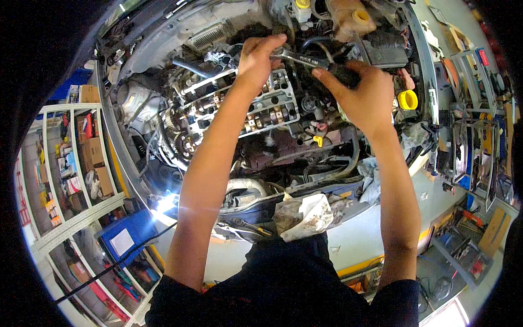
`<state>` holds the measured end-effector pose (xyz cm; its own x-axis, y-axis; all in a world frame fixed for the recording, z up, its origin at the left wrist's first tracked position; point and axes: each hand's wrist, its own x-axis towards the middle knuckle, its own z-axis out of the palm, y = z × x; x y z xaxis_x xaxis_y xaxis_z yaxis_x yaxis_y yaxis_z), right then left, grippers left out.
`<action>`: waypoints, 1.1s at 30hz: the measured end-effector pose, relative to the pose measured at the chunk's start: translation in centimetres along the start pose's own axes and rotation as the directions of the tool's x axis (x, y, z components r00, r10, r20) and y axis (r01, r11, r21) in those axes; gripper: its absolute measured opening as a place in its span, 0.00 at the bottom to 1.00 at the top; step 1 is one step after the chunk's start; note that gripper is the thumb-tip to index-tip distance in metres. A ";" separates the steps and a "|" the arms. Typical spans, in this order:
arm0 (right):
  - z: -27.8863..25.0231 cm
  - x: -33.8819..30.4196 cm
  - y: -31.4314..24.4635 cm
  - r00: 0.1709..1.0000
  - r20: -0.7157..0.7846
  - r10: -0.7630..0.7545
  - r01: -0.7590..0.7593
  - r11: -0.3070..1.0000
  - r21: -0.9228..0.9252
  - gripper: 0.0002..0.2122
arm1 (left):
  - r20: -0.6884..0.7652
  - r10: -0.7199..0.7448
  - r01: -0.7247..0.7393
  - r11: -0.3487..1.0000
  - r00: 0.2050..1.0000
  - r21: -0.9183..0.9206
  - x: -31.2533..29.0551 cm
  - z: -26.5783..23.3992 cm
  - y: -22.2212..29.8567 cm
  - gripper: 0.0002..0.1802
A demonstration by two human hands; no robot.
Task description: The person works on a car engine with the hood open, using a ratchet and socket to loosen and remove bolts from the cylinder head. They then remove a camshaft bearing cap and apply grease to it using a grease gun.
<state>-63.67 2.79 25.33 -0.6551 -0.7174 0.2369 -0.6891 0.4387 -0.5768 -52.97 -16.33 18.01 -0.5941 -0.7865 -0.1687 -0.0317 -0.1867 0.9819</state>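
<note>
I lean over an open car engine bay. My left hand (256,57) rests on the head end of a metal ratchet wrench (297,56), pressing it down at the top of the engine. My right hand (362,92) is closed around the wrench's dark handle. Below the hands lies the exposed cylinder head (229,103) with its camshafts and bearing caps showing. The spot where the wrench meets the engine is hidden under my left fingers.
A dirty crumpled rag (302,215) lies on the car's front edge. A yellow cap (407,100) and a brownish fluid reservoir (348,19) sit at the right and top. Shelves with boxes (81,158) stand at left, a tool cart (474,152) at right.
</note>
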 end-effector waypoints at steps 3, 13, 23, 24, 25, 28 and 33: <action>1.3 -1.5 0.5 0.998 -0.028 0.056 -0.053 0.995 0.084 0.22 | 0.076 -0.011 0.007 0.999 0.997 0.045 0.2 -0.5 -0.6 0.24; 2.8 -6.9 0.1 0.991 0.017 0.136 -0.137 0.987 0.089 0.16 | 0.226 0.074 -0.135 0.954 0.971 0.268 0.4 -1.7 -2.5 0.27; -0.8 6.7 3.4 0.771 0.344 -0.535 0.594 0.800 -0.085 0.22 | -0.202 -0.001 -0.032 0.986 0.979 -0.161 -0.9 -1.8 -2.0 0.25; -0.1 5.7 2.7 0.797 0.387 -0.464 0.506 0.862 -0.009 0.23 | -0.203 -0.019 -0.010 0.990 0.979 -0.138 -1.2 -2.2 -2.1 0.28; 0.1 4.9 2.5 0.819 0.429 -0.381 0.401 0.915 0.047 0.24 | -0.188 -0.033 0.011 0.993 0.982 -0.118 -0.9 -2.0 -2.0 0.30; 0.0 2.8 2.6 0.927 0.300 -0.226 0.229 0.973 0.027 0.27 | -0.161 -0.024 0.018 0.999 0.987 -0.040 -1.1 -0.7 -1.5 0.33; 0.2 0.8 2.8 0.973 0.189 -0.135 0.124 0.990 0.067 0.27 | -0.106 -0.037 0.038 0.999 0.994 0.000 -1.5 -0.5 -2.0 0.25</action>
<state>-66.05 3.36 23.77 -0.4855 -0.8594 0.1604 -0.7429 0.3088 -0.5940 -51.64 -15.12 16.29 -0.5043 -0.8367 -0.2135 -0.0536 -0.2165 0.9748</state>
